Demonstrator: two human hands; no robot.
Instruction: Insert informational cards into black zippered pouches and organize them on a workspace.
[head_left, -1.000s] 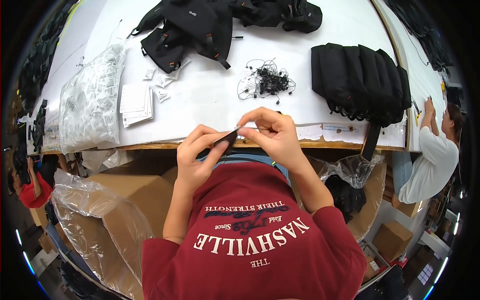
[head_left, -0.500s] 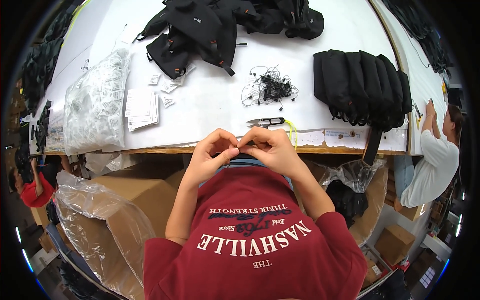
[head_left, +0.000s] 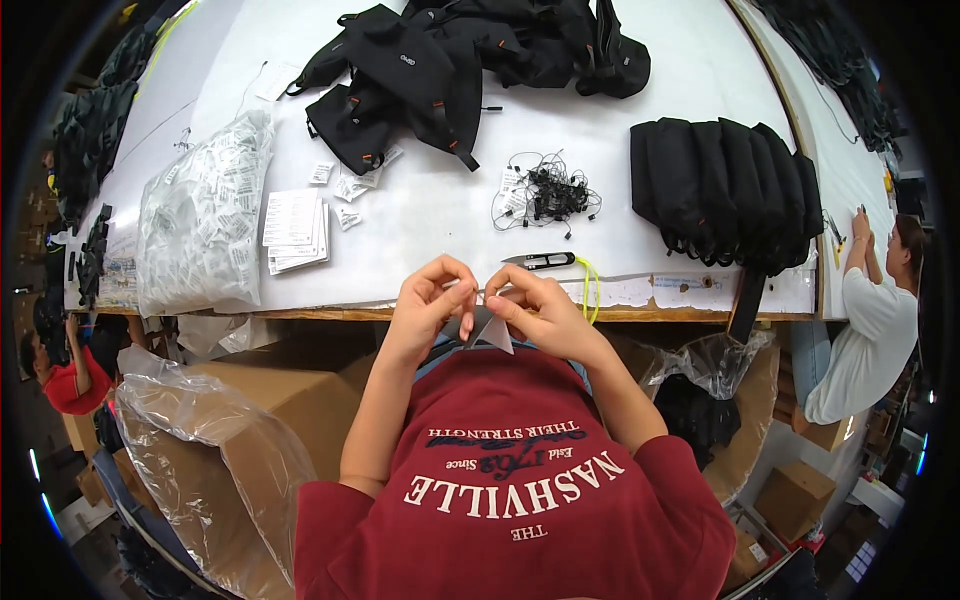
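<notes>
A small, pale grey-white tag [head_left: 495, 338] hangs at the centre of the frame, just in front of the table edge and above a dark red shirt [head_left: 520, 440]. It is flat and thin, its face plain as far as it shows, narrow at the top and widening to a slanted lower edge; its upper end is hidden at the fingers.

The right hand [head_left: 538, 312], just above and to the right of the tag, has its thumb and fingers bent inward, the thumb at the tag's upper end. The left hand [head_left: 436, 303] is just left of it, fingers curled, thumb toward the forefinger. The fingertips of both hands nearly meet; whether either pair is closed, and on what, I cannot tell.

Just beyond the right hand lie black-handled snips [head_left: 545, 262] with a looped yellow-green cord [head_left: 592, 290]. Farther up the white table [head_left: 400, 225] is a tangle of black strings [head_left: 560, 195]. Left of centre are stacked white cards [head_left: 293, 222], small white packets [head_left: 348, 217] and a clear plastic bag [head_left: 205, 215] full of similar packets. Black bags [head_left: 415, 75] lie at the upper centre, and black pouches [head_left: 710, 185] stand in a row at the upper right.
</notes>
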